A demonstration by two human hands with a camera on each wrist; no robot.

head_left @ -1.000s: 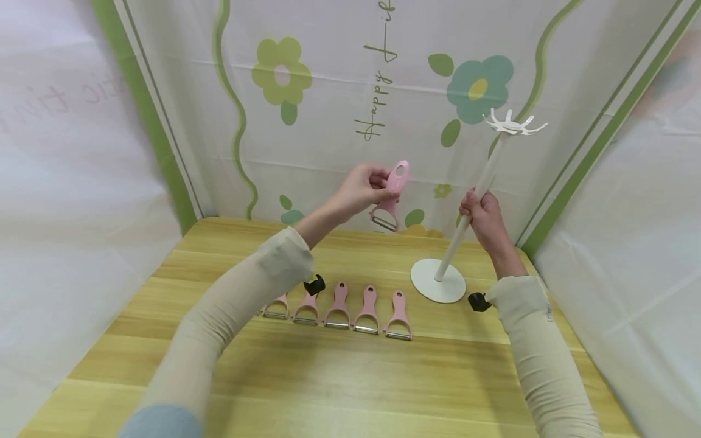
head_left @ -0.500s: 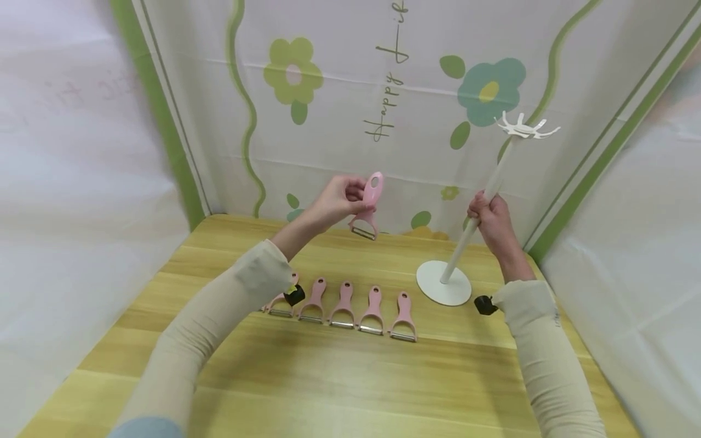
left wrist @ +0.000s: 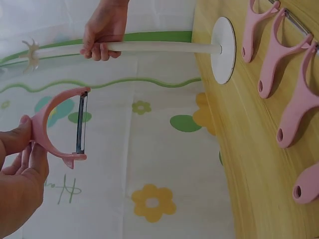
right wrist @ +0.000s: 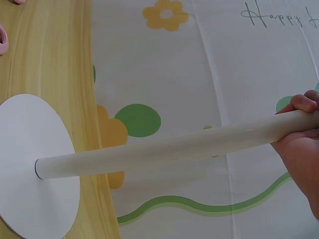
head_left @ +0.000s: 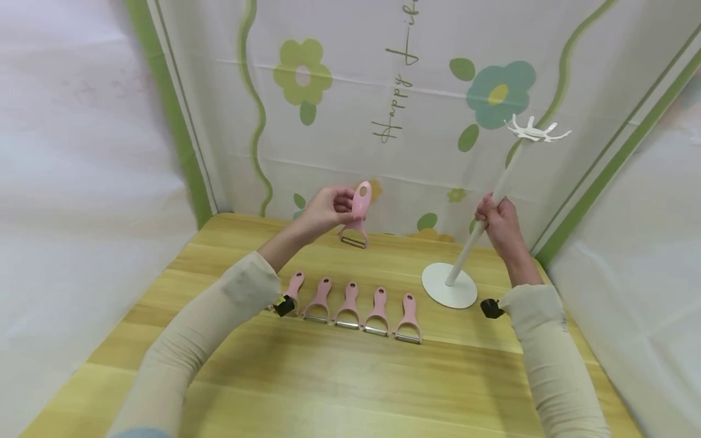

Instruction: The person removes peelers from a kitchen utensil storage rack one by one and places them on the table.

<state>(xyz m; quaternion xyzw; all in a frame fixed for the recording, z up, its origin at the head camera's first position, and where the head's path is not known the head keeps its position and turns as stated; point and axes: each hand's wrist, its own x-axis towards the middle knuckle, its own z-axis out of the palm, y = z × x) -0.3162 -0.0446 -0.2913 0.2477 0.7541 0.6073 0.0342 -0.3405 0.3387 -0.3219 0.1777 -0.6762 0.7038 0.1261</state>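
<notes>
My left hand (head_left: 327, 210) pinches a pink peeler (head_left: 360, 204) by its handle, above the back of the table. The peeler's blade (left wrist: 81, 123) points downward in the head view, and its handle hole shows at the top. On the right, a white stand (head_left: 465, 248) has a round base and a ring of curved hooks (head_left: 537, 131) at its top. My right hand (head_left: 501, 222) grips the stand's pole (right wrist: 164, 149) around the middle. More pink peelers (head_left: 350, 304) lie in a row on the table, handles away from me; my left sleeve partly covers the leftmost.
The wooden table (head_left: 339, 389) reaches back to a white cloth wall (head_left: 339, 140) printed with flowers and lettering. White cloth also hangs at both sides. The stand's round base (head_left: 450, 286) rests near the table's right rear, beside the rightmost lying peeler (head_left: 409, 316).
My left hand has moved left and down with the peeler, away from the stand. The right hand keeps its grip on the pole. The head view has shifted slightly.
</notes>
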